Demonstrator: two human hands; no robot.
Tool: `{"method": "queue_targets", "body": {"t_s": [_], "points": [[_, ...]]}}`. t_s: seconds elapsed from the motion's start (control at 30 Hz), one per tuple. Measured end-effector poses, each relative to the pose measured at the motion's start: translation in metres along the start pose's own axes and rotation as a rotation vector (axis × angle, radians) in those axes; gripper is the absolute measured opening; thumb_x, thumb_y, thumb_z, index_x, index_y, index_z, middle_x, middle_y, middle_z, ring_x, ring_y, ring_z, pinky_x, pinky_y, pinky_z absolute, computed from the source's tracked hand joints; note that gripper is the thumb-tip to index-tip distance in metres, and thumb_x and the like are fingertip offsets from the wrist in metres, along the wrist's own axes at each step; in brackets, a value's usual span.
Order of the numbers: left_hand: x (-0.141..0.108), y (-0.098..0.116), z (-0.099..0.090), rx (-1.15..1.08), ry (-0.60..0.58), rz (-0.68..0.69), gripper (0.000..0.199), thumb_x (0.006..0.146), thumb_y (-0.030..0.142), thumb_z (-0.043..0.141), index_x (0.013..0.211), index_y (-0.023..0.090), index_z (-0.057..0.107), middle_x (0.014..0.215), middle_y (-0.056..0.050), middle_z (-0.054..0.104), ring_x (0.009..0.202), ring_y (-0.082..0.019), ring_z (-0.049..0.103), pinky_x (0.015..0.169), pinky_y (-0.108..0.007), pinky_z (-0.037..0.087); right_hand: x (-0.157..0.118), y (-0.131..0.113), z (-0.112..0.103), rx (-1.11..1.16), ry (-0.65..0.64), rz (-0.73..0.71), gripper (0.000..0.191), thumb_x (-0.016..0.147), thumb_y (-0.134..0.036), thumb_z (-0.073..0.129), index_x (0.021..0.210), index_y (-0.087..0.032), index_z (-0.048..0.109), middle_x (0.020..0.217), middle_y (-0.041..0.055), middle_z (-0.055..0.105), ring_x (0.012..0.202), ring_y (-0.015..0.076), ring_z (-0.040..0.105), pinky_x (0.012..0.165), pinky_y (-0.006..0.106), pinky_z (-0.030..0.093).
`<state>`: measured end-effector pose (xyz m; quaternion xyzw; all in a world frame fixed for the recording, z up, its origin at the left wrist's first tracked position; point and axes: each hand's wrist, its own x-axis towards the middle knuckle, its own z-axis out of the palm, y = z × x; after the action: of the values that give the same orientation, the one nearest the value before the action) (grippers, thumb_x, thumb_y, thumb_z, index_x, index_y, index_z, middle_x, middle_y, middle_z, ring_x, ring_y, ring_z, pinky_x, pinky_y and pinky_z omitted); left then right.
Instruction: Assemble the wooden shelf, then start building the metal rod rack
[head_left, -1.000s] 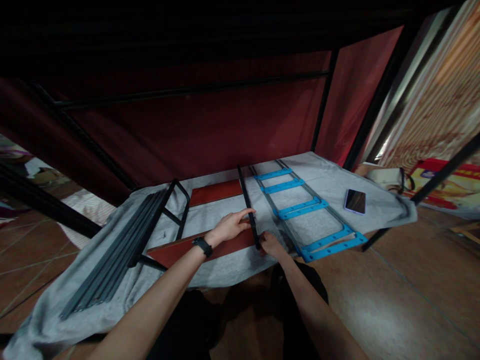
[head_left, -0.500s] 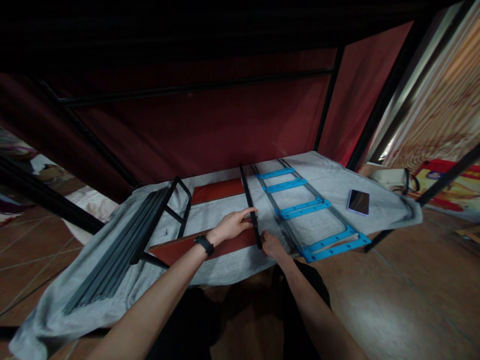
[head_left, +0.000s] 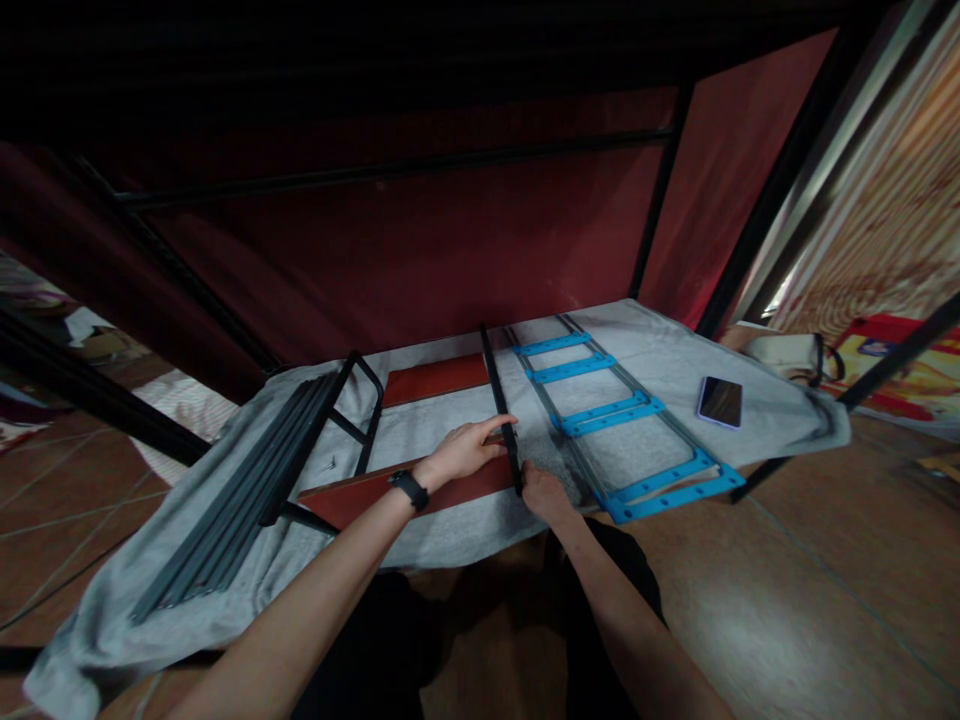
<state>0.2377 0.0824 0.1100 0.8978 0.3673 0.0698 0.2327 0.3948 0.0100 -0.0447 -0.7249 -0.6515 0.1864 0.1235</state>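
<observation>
A black metal bar [head_left: 496, 375] runs front to back at the right ends of two red-brown boards, the rear one [head_left: 435, 380] and the front one [head_left: 457, 492]. My left hand [head_left: 466, 450], with a dark watch on its wrist, grips the bar near its front part, the index finger laid over it. Close to the bar's front end, my right hand [head_left: 546, 492] has its fingers bent against the bar's right side; its fingertips are partly hidden. At the boards' left ends stands a black frame [head_left: 349, 428] with a curved end.
Grey tubes [head_left: 244, 490] lie on the grey cloth [head_left: 442, 540] at left. Blue brackets on grey rails [head_left: 574, 370] lie right of the bar, with a phone [head_left: 720, 402] farther right. A dark red panel [head_left: 420, 260] with black bars rises behind.
The view has shifted very slightly. My right hand's fingers have moved a little at the bar's front end; my left hand keeps its hold.
</observation>
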Motion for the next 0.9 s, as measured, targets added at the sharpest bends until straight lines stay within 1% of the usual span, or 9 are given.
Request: {"method": "queue_targets", "body": {"t_s": [0.13,0.27,0.37,0.47,0.53,0.7,0.9], "points": [[0.000,0.000,0.000,-0.019,0.002,0.006,0.056,0.089,0.034,0.057,0.144,0.033,0.048,0.114,-0.001,0.073,0.099,-0.020,0.068,0.083,-0.027,0.052,-0.001,-0.002,-0.002,-0.026,0.008,-0.002,0.040,0.095,-0.010,0.030,0.125,-0.008,0.057,0.107,0.0214,0.071,0.101,0.0293,0.070,0.082,0.037,0.051],[0.000,0.000,0.000,-0.010,-0.001,0.003,0.056,0.089,0.034,0.057,0.144,0.032,0.048,0.114,-0.001,0.073,0.098,-0.020,0.068,0.083,-0.028,0.052,-0.002,-0.004,-0.004,-0.027,-0.004,0.011,0.039,0.096,-0.011,0.028,0.120,-0.011,0.059,0.103,0.0185,0.073,0.097,0.0282,0.071,0.080,0.037,0.052],[0.000,0.000,0.000,-0.008,-0.004,-0.001,0.056,0.089,0.035,0.057,0.144,0.032,0.048,0.112,-0.001,0.074,0.096,-0.020,0.069,0.082,-0.028,0.052,-0.004,-0.005,-0.006,-0.027,-0.012,0.022,0.040,0.096,-0.010,0.027,0.122,-0.009,0.057,0.104,0.0191,0.072,0.098,0.0286,0.071,0.080,0.037,0.051],[-0.001,0.000,0.001,-0.021,0.001,0.002,0.055,0.089,0.035,0.057,0.144,0.033,0.048,0.114,0.000,0.073,0.098,-0.020,0.069,0.083,-0.027,0.052,-0.006,-0.006,-0.007,-0.026,-0.020,0.029,0.040,0.095,-0.009,0.027,0.126,-0.008,0.054,0.105,0.0206,0.072,0.099,0.0281,0.071,0.081,0.036,0.051],[-0.001,0.001,0.002,-0.015,0.006,0.001,0.055,0.089,0.034,0.058,0.143,0.034,0.049,0.115,0.000,0.073,0.100,-0.020,0.068,0.084,-0.027,0.052,-0.007,-0.007,-0.008,-0.021,-0.028,0.029,0.040,0.095,-0.009,0.027,0.124,-0.009,0.054,0.104,0.0202,0.072,0.098,0.0270,0.071,0.079,0.034,0.051],[-0.003,0.006,0.003,0.040,0.005,-0.008,0.055,0.089,0.035,0.057,0.143,0.035,0.049,0.111,0.000,0.074,0.099,-0.020,0.068,0.083,-0.027,0.051,-0.007,-0.005,-0.010,-0.011,-0.049,0.021,0.038,0.096,-0.010,0.027,0.118,-0.013,0.057,0.101,0.0162,0.073,0.096,0.0235,0.071,0.077,0.031,0.050],[-0.004,0.007,0.002,0.069,-0.001,-0.009,0.053,0.090,0.037,0.056,0.143,0.036,0.048,0.107,0.000,0.074,0.095,-0.021,0.069,0.081,-0.028,0.050,-0.011,-0.004,-0.016,-0.046,-0.049,0.003,0.038,0.096,-0.011,0.028,0.118,-0.013,0.058,0.103,0.0178,0.071,0.096,0.0234,0.069,0.077,0.031,0.049]]}}
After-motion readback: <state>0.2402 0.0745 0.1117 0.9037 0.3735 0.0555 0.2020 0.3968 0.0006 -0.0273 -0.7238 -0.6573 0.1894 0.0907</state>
